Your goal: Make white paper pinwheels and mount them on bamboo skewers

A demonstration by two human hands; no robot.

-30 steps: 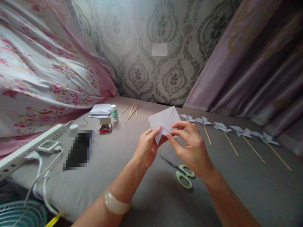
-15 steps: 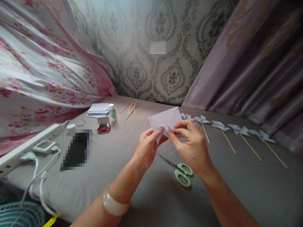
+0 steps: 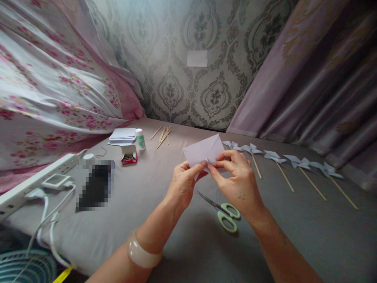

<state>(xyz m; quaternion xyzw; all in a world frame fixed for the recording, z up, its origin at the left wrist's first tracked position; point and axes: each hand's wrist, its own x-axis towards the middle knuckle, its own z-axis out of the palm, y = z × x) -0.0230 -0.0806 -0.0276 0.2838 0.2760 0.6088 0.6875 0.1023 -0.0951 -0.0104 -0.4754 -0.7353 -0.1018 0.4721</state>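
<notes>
A creased white sheet of paper (image 3: 203, 151) is held up between both hands above the grey cloth surface. My left hand (image 3: 185, 179) grips its lower left side, thumb on the front and fingers behind. Thumb and fingers of my right hand (image 3: 237, 175) pinch the lower right part, where a bit of paper is bent up near both thumbs. Scissors with light green handles (image 3: 226, 218) lie just below the hands, blades pointing up and left. To the right, several paper pinwheels (image 3: 275, 157) lie in a row, most with wooden sticks showing.
At the back left are a stack of white paper (image 3: 122, 135), a white-and-green bottle (image 3: 140, 140), a small red box of metal pieces (image 3: 129, 156) and several wooden sticks (image 3: 161, 135). A power strip (image 3: 38, 181) with cables and a pixelated dark object (image 3: 96, 186) lie on the left.
My left thumb has slid a little right along the paper, toward the right fingertips. The paper has tilted slightly, and its lower tip now shows less.
</notes>
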